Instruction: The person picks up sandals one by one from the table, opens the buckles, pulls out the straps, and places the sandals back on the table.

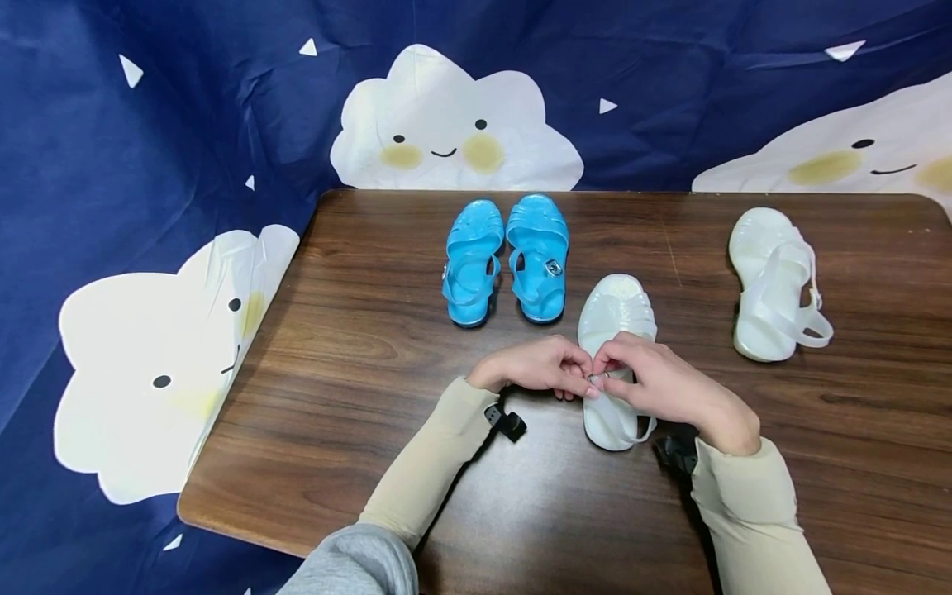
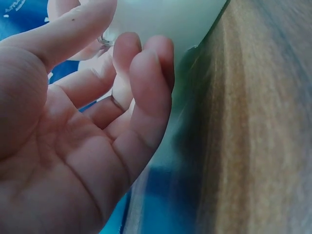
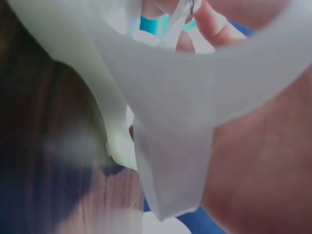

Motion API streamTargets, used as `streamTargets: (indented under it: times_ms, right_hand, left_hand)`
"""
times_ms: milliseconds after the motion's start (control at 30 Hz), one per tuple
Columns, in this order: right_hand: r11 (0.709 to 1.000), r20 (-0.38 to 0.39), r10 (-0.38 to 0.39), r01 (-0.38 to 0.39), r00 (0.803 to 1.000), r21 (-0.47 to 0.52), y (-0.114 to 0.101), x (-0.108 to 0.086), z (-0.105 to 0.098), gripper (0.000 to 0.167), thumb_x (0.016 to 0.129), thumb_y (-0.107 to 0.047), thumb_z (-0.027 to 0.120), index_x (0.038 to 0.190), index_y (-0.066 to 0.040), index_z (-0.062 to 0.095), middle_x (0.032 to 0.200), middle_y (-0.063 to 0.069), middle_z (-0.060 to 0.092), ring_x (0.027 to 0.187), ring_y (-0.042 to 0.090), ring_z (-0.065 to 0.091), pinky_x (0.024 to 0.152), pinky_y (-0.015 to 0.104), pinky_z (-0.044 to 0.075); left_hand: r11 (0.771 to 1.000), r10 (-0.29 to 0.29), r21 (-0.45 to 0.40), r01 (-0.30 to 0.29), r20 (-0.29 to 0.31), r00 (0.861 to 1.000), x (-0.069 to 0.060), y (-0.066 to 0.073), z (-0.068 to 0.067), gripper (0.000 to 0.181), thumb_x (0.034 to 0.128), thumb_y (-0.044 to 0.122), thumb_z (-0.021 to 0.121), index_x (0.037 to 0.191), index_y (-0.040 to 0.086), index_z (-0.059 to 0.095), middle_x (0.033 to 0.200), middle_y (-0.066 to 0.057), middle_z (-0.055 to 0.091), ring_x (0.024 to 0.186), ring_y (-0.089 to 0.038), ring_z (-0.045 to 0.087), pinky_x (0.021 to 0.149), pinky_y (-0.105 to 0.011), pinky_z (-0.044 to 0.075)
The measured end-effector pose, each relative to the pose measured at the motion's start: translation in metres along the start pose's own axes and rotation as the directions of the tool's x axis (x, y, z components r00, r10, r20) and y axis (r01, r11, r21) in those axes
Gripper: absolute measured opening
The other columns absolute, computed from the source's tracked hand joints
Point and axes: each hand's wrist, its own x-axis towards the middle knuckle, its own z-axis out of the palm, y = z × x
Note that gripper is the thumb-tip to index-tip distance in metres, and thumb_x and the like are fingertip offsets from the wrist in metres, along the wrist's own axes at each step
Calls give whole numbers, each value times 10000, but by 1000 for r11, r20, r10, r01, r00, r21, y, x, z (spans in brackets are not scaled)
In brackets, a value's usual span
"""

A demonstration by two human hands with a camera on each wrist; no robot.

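A white jelly sandal [image 1: 614, 302] lies on the table, toe pointing away, between my two hands. At its left side a small metal buckle [image 1: 597, 378] sits on the strap [image 3: 176, 24]. My left hand [image 1: 546, 365] pinches at the buckle with thumb and forefinger; its other fingers are loosely bent in the left wrist view. From the other side my right hand [image 1: 658, 378] reaches over the sandal, pinching the strap by the buckle. Fingertips cover much of the fastening. A wide translucent strap [image 3: 170, 112] crosses close before the right wrist camera.
A pair of blue sandals [image 1: 474, 248] stands side by side behind my left hand. Farther right lies the other white sandal [image 1: 762, 273], its strap spread out to the side. The wooden table [image 1: 357, 330] ends at a blue cloth backdrop [image 1: 632, 49] with printed clouds.
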Motion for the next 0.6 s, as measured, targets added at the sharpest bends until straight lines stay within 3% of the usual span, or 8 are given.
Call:
streamTargets:
  times_ms: [367, 600]
  right_hand:
    - [997, 56, 80, -81, 995, 13, -2, 2, 1, 53, 894, -170, 631, 857, -195, 602, 910, -51, 545, 922, 169, 504, 771, 370, 337]
    - [993, 79, 109, -112, 991, 37, 0, 3, 1, 125, 894, -131, 604, 831, -227, 554, 920, -44, 529, 939, 171, 488, 775, 367, 288]
  left_hand:
    - [1000, -2, -7, 2, 8, 1000, 1, 0, 2, 108, 914, 131, 663, 915, 26, 636, 643, -29, 569, 580, -100, 540, 589, -261, 507]
    - [1000, -14, -15, 15, 14, 1000, 1, 0, 2, 109, 915, 123, 661, 936, 21, 629, 656, -14, 562, 602, -100, 535, 604, -256, 513]
